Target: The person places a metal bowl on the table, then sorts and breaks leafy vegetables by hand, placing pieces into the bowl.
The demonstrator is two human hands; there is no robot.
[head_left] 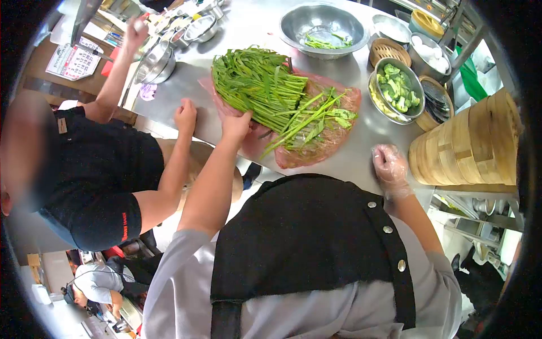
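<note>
A large pile of water spinach, long green stems with narrow leaves, lies on a pink plastic bag on the steel table. My left hand, bare, is closed at the near edge of the pile, its thumb and fingertips against the stems. Some loose stems lie crosswise over the bag's right side. My right hand, in a clear plastic glove, is curled into a fist at the table's front edge, apart from the greens. Nothing sticks out of that fist.
A steel bowl with a few stems stands behind the pile. At right are a bowl of broccoli, a pot of white round items and stacked bamboo steamers. A co-worker stands close at left, one hand by the table edge.
</note>
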